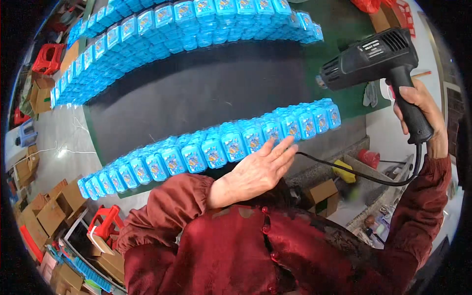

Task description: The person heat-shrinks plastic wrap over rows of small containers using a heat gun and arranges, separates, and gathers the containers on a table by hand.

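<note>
Blue cases (195,157) seem best steadied lightly by the flat, open left hand (255,172), while the right hand (427,102), gripping the heat gun (371,56), should aim its nozzle (322,80) elsewhere.

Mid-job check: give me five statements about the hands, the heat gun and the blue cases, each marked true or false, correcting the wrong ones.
1. The right hand grips the heat gun. True.
2. The heat gun points to the person's right. False: it points left, over the table.
3. The left hand, open, is at the near row of blue cases. True.
4. All blue cases stand in that row. False: more stacks stand toward the table's far side.
5. A black cord runs from the heat gun. True.
</note>
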Available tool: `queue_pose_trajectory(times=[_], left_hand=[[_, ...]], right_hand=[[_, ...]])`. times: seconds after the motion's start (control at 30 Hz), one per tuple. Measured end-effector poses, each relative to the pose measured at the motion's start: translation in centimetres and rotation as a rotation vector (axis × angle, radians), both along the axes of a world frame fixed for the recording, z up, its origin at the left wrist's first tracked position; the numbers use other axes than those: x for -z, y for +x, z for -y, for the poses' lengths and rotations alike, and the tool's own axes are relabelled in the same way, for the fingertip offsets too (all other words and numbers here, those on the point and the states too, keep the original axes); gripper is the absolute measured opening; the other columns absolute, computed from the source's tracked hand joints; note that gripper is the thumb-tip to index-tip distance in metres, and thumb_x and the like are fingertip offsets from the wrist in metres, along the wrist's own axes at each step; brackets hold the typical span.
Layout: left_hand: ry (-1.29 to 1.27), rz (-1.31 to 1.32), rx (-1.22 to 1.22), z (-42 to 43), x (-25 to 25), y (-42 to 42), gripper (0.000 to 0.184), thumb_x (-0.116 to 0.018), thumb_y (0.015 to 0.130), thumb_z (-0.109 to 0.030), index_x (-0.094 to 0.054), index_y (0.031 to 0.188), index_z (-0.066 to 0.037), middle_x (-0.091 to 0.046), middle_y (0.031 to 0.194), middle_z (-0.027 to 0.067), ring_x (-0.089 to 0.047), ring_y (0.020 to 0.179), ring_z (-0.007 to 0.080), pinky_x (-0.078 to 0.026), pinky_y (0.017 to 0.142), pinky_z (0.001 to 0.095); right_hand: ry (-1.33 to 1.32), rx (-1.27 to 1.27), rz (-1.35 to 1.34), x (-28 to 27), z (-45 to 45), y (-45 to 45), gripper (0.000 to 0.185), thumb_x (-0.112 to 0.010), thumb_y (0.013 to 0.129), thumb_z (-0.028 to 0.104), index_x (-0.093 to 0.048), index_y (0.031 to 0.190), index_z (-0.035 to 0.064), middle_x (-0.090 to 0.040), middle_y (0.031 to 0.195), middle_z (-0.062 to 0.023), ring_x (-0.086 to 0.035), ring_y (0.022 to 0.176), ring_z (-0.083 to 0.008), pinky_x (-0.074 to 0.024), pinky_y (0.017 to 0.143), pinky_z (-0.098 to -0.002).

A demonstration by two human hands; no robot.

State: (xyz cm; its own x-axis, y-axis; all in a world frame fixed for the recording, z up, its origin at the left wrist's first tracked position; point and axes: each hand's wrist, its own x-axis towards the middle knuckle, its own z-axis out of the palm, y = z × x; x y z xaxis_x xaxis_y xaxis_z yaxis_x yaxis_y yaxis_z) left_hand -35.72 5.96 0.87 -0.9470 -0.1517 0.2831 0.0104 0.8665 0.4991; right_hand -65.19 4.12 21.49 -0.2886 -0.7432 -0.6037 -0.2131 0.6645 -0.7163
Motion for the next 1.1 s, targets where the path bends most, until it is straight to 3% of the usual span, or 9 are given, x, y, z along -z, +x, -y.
queue_pose_trajectory(times=[0.1, 0.27, 0.6, 0.73, 0.9, 1.1], left_hand=[[-0.054, 0.042, -0.010, -0.1, 0.3, -1.4, 0.034, -0.050, 0.078, -0.011, -0.051, 0.109, 0.003, -0.041, 0.128, 0.0171, -0.034, 0.125, 0.0338, -0.032, 0.096, 0.0425], [-0.090, 0.113, -0.004, 0.5, 0.3, -2.1, 0.032, -0.051, 0.077, -0.010, -0.052, 0.106, 0.004, -0.043, 0.124, 0.0192, -0.037, 0.121, 0.0354, -0.034, 0.094, 0.0426], [-0.048, 0.073, -0.020, 0.7, -0.3, -2.0, 0.031, -0.051, 0.077, -0.010, -0.052, 0.104, 0.004, -0.044, 0.122, 0.0189, -0.040, 0.119, 0.0339, -0.036, 0.092, 0.0426], [-0.004, 0.061, 0.012, 1.1, -0.4, -0.2, 0.030, -0.052, 0.077, -0.010, -0.053, 0.104, 0.004, -0.045, 0.121, 0.0186, -0.040, 0.120, 0.0342, -0.036, 0.092, 0.0421], [0.040, -0.008, -0.025, 2.1, -0.7, 3.5, 0.027, -0.051, 0.076, -0.010, -0.054, 0.099, 0.004, -0.047, 0.116, 0.0189, -0.041, 0.116, 0.0340, -0.035, 0.091, 0.0427], [0.120, 0.041, -0.164, 3.3, -0.9, 9.1, 0.027, -0.052, 0.077, -0.010, -0.054, 0.102, 0.002, -0.047, 0.118, 0.0159, -0.041, 0.118, 0.0339, -0.034, 0.093, 0.0429]], right_hand=[[0.002, 0.005, -0.124, -0.4, -0.2, -1.2, 0.037, -0.049, 0.080, 0.020, -0.043, 0.101, -0.0093, -0.047, 0.052, -0.0108, -0.033, 0.026, -0.0121, -0.0320, 0.024, -0.0189], [-0.008, 0.014, 0.076, -0.1, 0.0, 0.9, 0.039, -0.051, 0.079, 0.019, -0.041, 0.104, -0.0092, -0.046, 0.053, -0.0120, -0.036, 0.028, -0.0126, -0.0319, 0.023, -0.0195], [0.014, 0.088, -0.181, 0.1, 0.2, -2.2, 0.044, -0.052, 0.078, 0.017, -0.036, 0.110, -0.0090, -0.045, 0.057, -0.0153, -0.042, 0.033, -0.0151, -0.0344, 0.024, -0.0217], [0.110, 0.011, -0.050, -0.6, 1.1, 1.3, 0.040, -0.052, 0.078, 0.016, -0.039, 0.106, -0.0082, -0.045, 0.057, -0.0151, -0.042, 0.033, -0.0154, -0.0357, 0.025, -0.0225], [0.233, -0.105, -0.158, -0.5, 2.2, 0.1, 0.035, -0.053, 0.079, 0.017, -0.041, 0.102, -0.0066, -0.046, 0.056, -0.0137, -0.043, 0.034, -0.0153, -0.0356, 0.025, -0.0225], [0.210, -0.024, -0.147, -0.4, 3.0, 2.1, 0.030, -0.053, 0.079, 0.018, -0.043, 0.096, -0.0045, -0.048, 0.054, -0.0120, -0.042, 0.032, -0.0150, -0.0358, 0.025, -0.0228]])
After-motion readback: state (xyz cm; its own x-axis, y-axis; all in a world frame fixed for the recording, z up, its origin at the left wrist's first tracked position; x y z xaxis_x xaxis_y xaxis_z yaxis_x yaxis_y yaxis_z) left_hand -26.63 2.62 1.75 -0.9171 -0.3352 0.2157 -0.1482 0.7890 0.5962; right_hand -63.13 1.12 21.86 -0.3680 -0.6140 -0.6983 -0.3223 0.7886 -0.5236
